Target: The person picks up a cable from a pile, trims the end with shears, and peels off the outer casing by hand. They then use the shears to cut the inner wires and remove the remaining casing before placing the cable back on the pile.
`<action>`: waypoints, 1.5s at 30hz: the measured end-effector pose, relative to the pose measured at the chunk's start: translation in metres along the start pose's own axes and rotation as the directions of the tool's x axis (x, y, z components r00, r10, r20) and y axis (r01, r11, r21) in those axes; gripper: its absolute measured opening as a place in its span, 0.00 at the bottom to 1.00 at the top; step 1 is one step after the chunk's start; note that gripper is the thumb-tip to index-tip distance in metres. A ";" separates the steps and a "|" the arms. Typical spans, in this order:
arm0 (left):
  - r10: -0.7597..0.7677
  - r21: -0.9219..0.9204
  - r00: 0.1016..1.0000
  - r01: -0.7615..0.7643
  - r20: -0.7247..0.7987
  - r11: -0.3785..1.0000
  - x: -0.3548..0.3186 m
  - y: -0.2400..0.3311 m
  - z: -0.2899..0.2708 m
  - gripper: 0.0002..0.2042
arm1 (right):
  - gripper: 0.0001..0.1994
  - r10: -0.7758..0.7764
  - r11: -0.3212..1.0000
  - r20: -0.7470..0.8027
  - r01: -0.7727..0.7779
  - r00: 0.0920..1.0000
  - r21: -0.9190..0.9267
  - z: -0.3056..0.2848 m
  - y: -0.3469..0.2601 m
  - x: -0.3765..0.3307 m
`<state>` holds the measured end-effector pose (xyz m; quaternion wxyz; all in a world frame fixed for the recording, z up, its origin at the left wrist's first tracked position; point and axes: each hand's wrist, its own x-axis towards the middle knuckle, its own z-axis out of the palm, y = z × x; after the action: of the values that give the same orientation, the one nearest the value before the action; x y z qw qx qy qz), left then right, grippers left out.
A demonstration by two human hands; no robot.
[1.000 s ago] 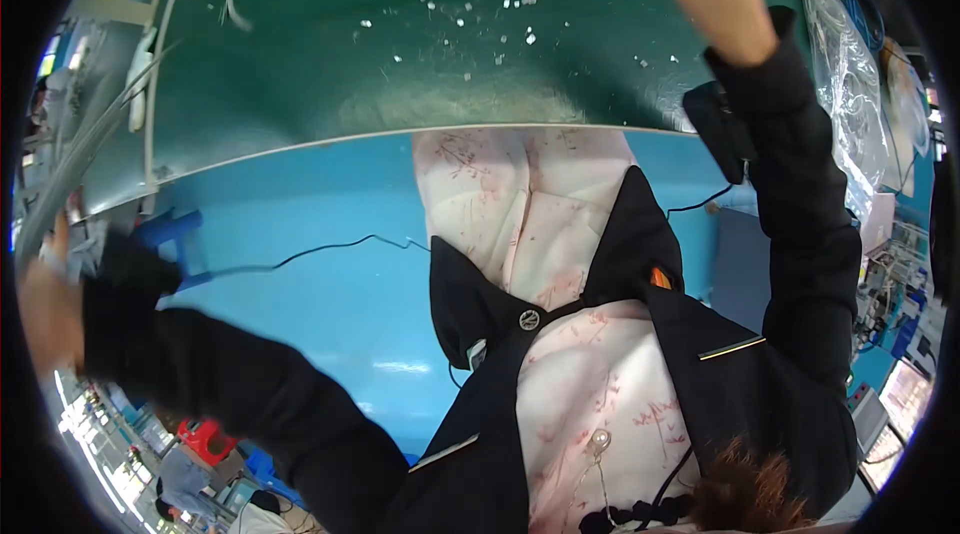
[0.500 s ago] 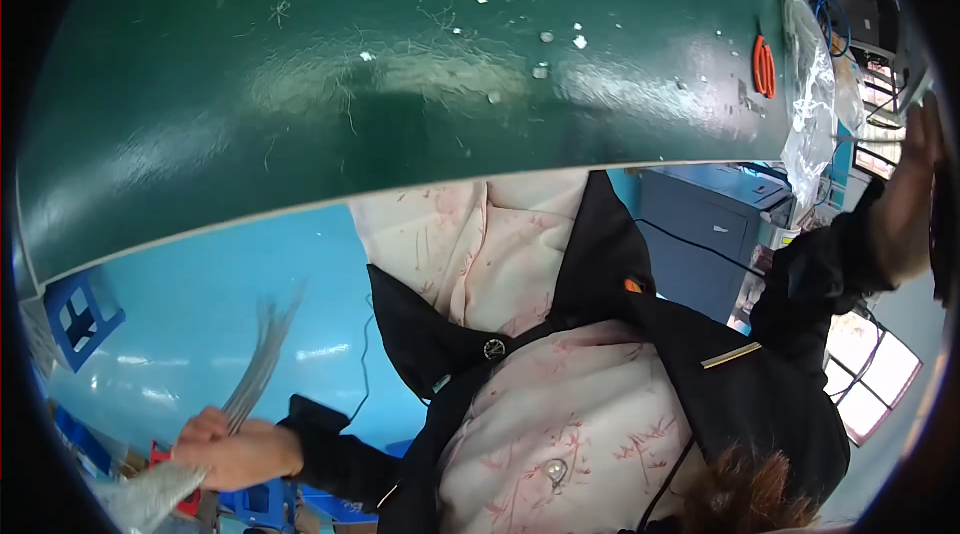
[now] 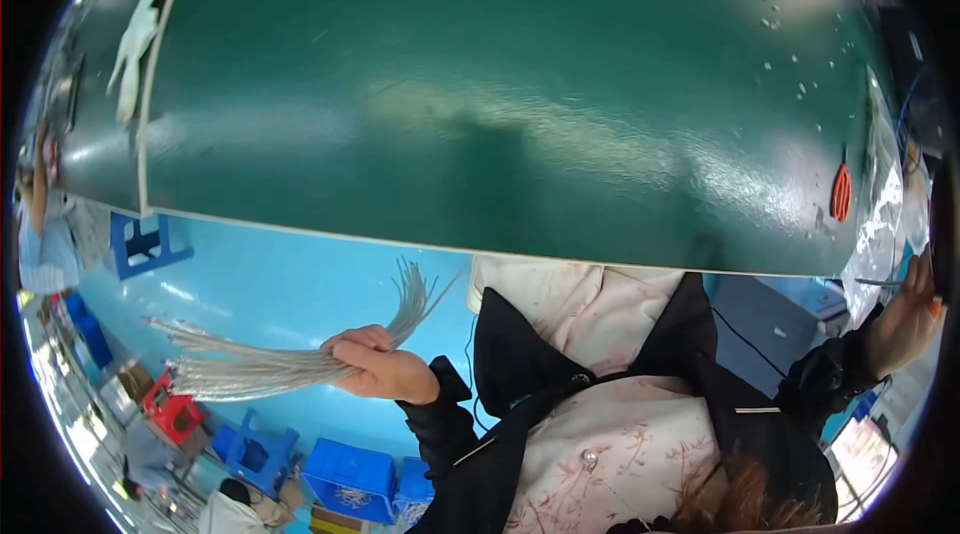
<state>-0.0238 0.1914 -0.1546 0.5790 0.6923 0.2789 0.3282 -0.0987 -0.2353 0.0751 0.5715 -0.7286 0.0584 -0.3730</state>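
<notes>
My left hand is closed around the middle of a bundle of thin grey, translucent wires, held over the blue floor to the left of my body. The long loose ends fan out to the left, and shorter tips stick up beyond my fingers. Far to the right, my right hand is raised by the picture's rim. Its fingers look closed, with a thin grey strand or rod beside the fingertips; the dark rim hides the rest. Orange-handled pliers or snips lie on the green table near that hand.
A clear plastic bag drapes over the table's right end. Small white scraps are scattered on the tabletop. A white glove lies beyond the left edge. Blue stools, a red stool and blue bins stand on the floor. Other people sit at far left.
My view has swung left. My left hand has come up and inward with the wire bundle, which now lies nearly level. My right hand stays by the right rim, lower in the picture.
</notes>
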 end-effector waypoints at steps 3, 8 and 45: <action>0.032 -0.012 0.999 -0.031 0.042 0.999 0.000 -0.004 -0.009 0.11 | 0.15 0.013 1.000 -0.036 -0.014 0.999 -0.019 -0.030 0.009 -0.005; 0.008 -0.043 1.000 -0.009 -0.028 0.999 0.009 -0.002 -0.015 0.13 | 0.15 0.032 0.997 -0.077 -0.037 0.997 -0.063 -0.080 0.000 0.000; 0.497 0.081 0.814 -0.541 0.300 0.837 -0.008 0.086 -0.005 0.13 | 0.13 -0.129 0.992 -0.534 0.107 0.835 -0.071 -0.046 -0.015 -0.027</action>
<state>-0.0321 0.1735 -0.0708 0.4406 0.8246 0.0240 0.3540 -0.1512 -0.2521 0.0787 0.4941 -0.6078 0.1783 -0.5955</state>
